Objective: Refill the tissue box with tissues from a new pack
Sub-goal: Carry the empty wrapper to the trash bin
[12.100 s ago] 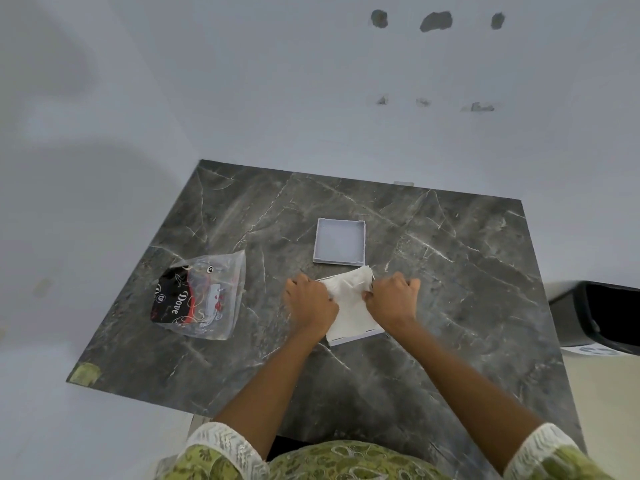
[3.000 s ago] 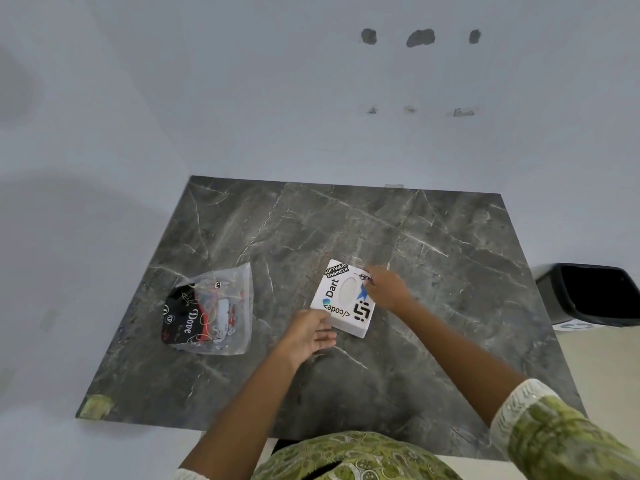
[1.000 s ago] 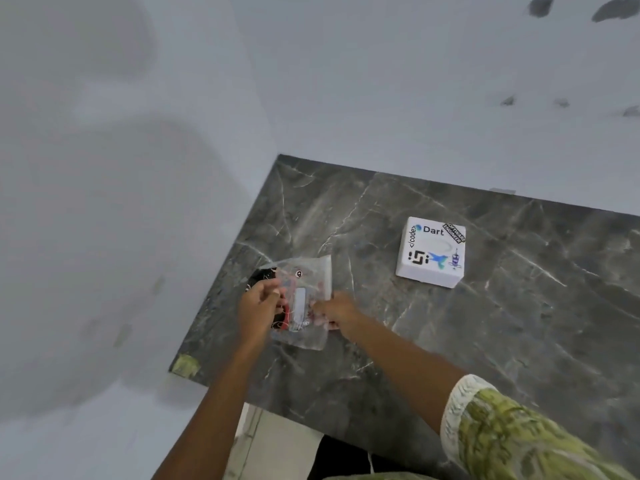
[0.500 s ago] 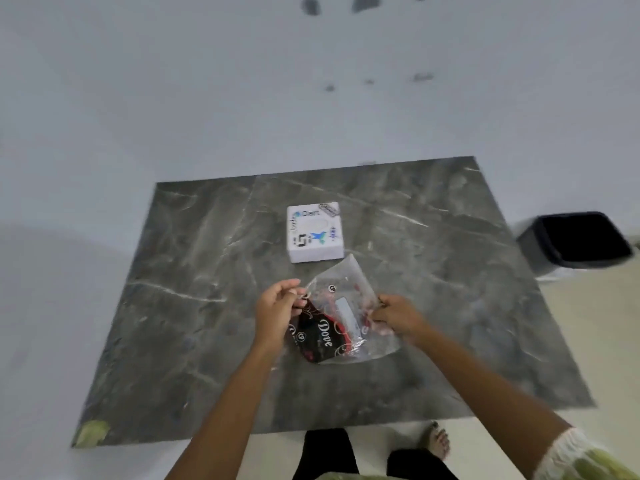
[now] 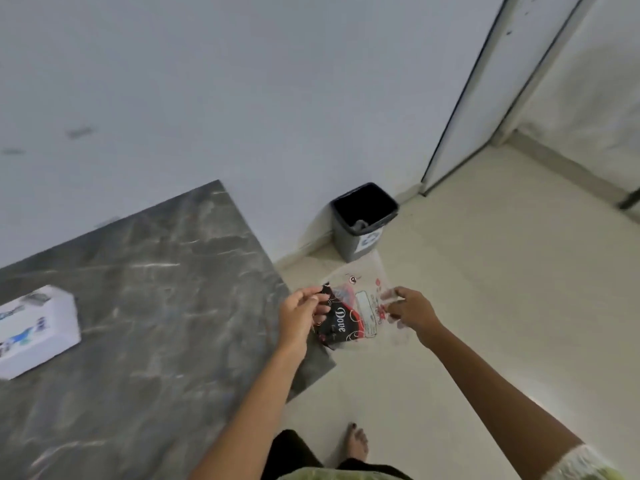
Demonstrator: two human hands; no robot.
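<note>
Carried off the counter point(image 5: 145, 306), the empty Dove wrapper point(image 5: 349, 313) hangs pinched between left hand point(image 5: 299, 315) and right hand point(image 5: 410, 311), apparently bound for the bin point(image 5: 363, 220); tissue box point(image 5: 34, 329) looks refilled.

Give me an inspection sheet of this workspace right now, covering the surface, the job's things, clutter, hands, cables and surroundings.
Surface: dark marble-pattern table, mostly bare.
Job's things: white tissue box with stickers lies closed near the table's left edge; clear Dove tissue wrapper, apparently empty, held in the air past the table's corner.
Clutter: nothing seen.
Hands: left hand pinches the wrapper's dark printed end; right hand pinches its clear end.
Cables: nothing seen.
Surroundings: grey waste bin on the floor against the wall, beyond the wrapper, something small inside; pale tiled floor; door frame at right; a bare foot below.
</note>
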